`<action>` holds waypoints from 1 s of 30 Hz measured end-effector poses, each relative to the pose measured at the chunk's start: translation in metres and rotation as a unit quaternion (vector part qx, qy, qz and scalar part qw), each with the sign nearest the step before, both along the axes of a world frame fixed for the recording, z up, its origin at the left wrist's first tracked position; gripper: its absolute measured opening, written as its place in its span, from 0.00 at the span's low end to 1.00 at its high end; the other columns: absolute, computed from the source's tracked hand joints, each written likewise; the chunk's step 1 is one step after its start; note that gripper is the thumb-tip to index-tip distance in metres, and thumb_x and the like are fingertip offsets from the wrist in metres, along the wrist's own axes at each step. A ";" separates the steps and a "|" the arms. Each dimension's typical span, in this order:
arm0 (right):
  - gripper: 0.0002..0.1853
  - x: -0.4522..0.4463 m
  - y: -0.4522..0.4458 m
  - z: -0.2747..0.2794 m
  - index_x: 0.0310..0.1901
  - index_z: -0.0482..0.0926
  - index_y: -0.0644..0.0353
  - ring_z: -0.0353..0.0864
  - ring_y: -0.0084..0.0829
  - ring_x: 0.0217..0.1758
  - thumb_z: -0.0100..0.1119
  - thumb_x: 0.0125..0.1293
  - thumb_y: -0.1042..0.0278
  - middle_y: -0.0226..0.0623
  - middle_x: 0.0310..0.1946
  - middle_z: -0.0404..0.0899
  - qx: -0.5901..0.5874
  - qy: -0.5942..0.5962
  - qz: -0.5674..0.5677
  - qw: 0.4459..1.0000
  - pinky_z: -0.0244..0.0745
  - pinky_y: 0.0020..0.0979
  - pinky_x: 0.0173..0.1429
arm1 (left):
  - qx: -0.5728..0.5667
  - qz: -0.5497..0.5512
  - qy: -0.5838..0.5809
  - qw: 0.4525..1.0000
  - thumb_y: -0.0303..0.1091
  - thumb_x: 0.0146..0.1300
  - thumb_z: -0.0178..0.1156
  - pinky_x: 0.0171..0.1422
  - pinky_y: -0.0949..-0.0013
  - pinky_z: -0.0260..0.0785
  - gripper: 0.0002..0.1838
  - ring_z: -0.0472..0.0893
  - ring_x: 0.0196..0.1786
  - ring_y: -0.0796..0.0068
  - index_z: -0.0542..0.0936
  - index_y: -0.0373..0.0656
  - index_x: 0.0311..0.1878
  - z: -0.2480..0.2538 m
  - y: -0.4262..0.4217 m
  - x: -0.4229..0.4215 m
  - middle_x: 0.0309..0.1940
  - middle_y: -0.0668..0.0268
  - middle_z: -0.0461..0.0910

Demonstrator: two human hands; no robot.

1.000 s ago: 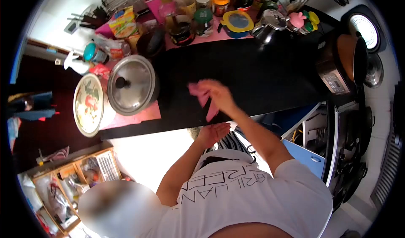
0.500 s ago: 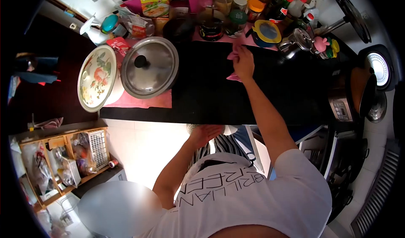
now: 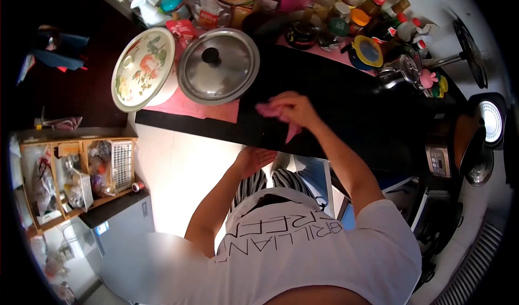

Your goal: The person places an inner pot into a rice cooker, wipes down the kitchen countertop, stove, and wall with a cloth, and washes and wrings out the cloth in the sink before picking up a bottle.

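Head view: pink cloth [image 3: 266, 110] over the worktop [image 3: 346, 110], right of a lidded pan [image 3: 216, 78]; right hand [image 3: 294, 109], fingers bunched round the cloth; left hand [image 3: 253, 161] by the front edge, fingers spread flat; flowered pot [image 3: 143, 70] crowds the left end; jars [image 3: 339, 27] and steel kettle [image 3: 397, 76] block the back; cooker [image 3: 439, 156] far right.

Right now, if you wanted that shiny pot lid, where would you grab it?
Probably the black knob, pinched from above: it sticks up from the shiny lid's middle. I'd come from the front of the black counter, because the flowered lid sits close on the left. The left hand looks empty; the right hand has the pink cloth.
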State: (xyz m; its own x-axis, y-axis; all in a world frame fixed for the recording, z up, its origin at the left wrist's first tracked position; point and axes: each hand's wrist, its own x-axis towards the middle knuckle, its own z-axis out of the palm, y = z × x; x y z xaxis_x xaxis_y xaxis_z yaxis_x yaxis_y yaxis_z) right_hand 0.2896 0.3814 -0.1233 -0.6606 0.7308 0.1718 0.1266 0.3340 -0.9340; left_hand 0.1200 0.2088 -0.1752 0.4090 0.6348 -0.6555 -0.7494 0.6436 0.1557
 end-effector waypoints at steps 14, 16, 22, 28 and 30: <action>0.11 -0.044 -0.101 -0.011 0.32 0.82 0.57 0.75 0.36 0.50 0.55 0.45 0.78 0.33 0.40 0.80 0.176 -0.025 0.128 0.976 0.69 0.36 0.55 | 0.047 -0.043 0.027 0.998 0.41 0.65 0.38 0.63 0.57 0.64 0.20 0.73 0.55 0.60 0.68 0.41 0.53 -0.001 -0.002 -0.017 0.49 0.56 0.74; 0.11 -0.045 -0.102 -0.011 0.33 0.82 0.57 0.75 0.36 0.49 0.55 0.45 0.77 0.35 0.39 0.80 0.175 -0.015 0.160 0.971 0.69 0.36 0.55 | 0.090 -0.033 -0.029 0.995 0.43 0.66 0.34 0.63 0.57 0.64 0.22 0.73 0.54 0.59 0.69 0.39 0.53 -0.033 -0.009 -0.024 0.47 0.54 0.75; 0.17 -0.018 -0.006 0.001 0.38 0.80 0.59 0.74 0.40 0.48 0.52 0.44 0.82 0.40 0.42 0.78 0.152 -0.034 -0.141 0.978 0.70 0.34 0.53 | 0.005 -0.087 0.007 0.996 0.43 0.68 0.28 0.65 0.61 0.61 0.28 0.71 0.57 0.56 0.67 0.26 0.53 0.001 0.006 -0.026 0.53 0.47 0.70; 0.15 -0.055 -0.001 -0.017 0.37 0.79 0.54 0.71 0.43 0.51 0.52 0.45 0.78 0.37 0.46 0.76 0.308 -0.137 -0.157 0.928 0.66 0.39 0.55 | 0.018 -0.064 0.010 0.998 0.41 0.68 0.28 0.66 0.61 0.60 0.28 0.70 0.58 0.55 0.65 0.25 0.55 0.001 0.002 -0.049 0.56 0.46 0.67; 0.15 -0.065 -0.043 -0.029 0.37 0.79 0.54 0.71 0.41 0.52 0.51 0.45 0.78 0.35 0.47 0.76 0.272 -0.132 -0.026 0.953 0.65 0.38 0.57 | 0.010 -0.063 0.019 0.998 0.41 0.67 0.29 0.64 0.61 0.63 0.26 0.71 0.57 0.57 0.66 0.28 0.55 0.000 0.003 -0.057 0.54 0.48 0.69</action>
State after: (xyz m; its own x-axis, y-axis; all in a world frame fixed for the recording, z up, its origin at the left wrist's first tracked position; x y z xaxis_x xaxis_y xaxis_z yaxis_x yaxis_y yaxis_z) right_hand 0.2246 0.3387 -0.1527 -0.6982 0.6146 0.3671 0.3636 0.7462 -0.5576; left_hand 0.0625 0.2115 -0.1749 0.4617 0.5929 -0.6597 -0.6564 0.7286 0.1955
